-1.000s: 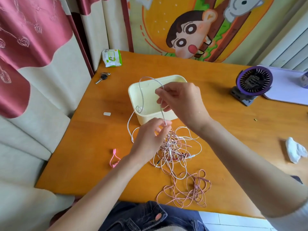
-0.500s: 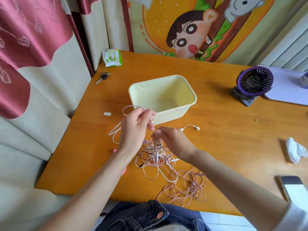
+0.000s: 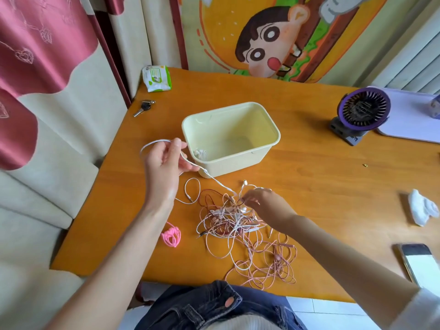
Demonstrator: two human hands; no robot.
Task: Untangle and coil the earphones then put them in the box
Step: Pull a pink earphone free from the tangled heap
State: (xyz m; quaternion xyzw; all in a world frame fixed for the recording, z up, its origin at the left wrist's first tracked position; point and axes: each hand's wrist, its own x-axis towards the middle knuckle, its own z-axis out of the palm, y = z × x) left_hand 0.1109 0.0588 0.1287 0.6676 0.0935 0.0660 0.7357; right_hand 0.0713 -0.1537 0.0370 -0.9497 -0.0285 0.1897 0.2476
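While the left hand grips a white cable loop, its strand slants down-right into the tangle.
Right hand lies nearer it, fingers apparently pinching a strand.

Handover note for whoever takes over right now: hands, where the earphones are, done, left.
Left hand grips a loop of the white earphone cable, which runs down into the tangle.
Right hand pinches a strand at the tangle's top.
Box sits open on the table; something small and white lies in its near-left corner, maybe one coiled set.
Done: at most that set. Left: free the white cable, coil it, box it, then the pink cables.
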